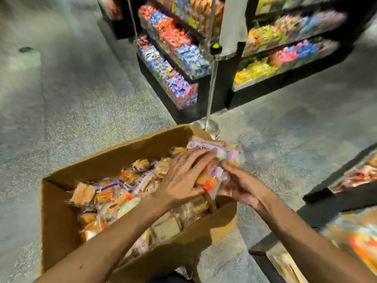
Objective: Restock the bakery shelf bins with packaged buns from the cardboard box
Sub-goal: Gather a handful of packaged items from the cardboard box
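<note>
An open cardboard box (61, 219) sits on the floor below me, filled with several clear packs of golden buns (106, 193). A stack of bun packs with purple labels (216, 152) is raised over the box's right rim. My left hand (183, 176) lies on top of the stack with fingers stretched flat. My right hand (242, 184) holds the stack from the right side and below, its fingers curled round the packs.
A black shelf unit (183, 86) with bins of bright wrapped sweets stands ahead, with a metal pole (210, 92) in front of it. More black shelving with packaged goods (350, 201) runs along the right. Grey speckled floor (71, 99) spreads out to the left.
</note>
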The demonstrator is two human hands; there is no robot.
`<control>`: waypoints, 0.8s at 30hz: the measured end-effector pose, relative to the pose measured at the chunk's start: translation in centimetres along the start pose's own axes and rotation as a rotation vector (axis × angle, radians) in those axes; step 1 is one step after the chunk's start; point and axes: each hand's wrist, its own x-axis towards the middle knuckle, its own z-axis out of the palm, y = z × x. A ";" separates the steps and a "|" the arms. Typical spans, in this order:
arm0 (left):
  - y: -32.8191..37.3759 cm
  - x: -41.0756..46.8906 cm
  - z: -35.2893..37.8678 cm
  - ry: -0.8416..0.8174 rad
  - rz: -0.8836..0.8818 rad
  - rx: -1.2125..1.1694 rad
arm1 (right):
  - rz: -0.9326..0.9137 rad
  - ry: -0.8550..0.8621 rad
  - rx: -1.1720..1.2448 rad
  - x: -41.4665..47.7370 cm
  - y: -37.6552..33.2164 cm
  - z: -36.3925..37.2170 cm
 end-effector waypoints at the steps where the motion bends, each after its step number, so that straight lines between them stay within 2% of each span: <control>1: 1.9 1.2 0.1 0.002 0.036 -0.003 | -0.061 -0.021 0.037 -1.9 -0.5 -0.8; 8: 17.5 7.9 1.2 -0.033 0.266 -0.157 | -0.436 0.082 0.186 -17.6 -2.5 -8.9; 15: 33.0 12.4 5.3 -0.092 0.654 -0.218 | -0.629 0.342 0.248 -33.4 -0.4 -17.8; 19: 40.1 13.3 9.2 -0.140 0.677 -0.413 | -0.707 0.429 0.333 -39.9 2.6 -21.4; 24: 46.4 14.2 13.4 -0.139 0.670 -0.597 | -0.800 0.541 0.435 -43.3 5.6 -25.1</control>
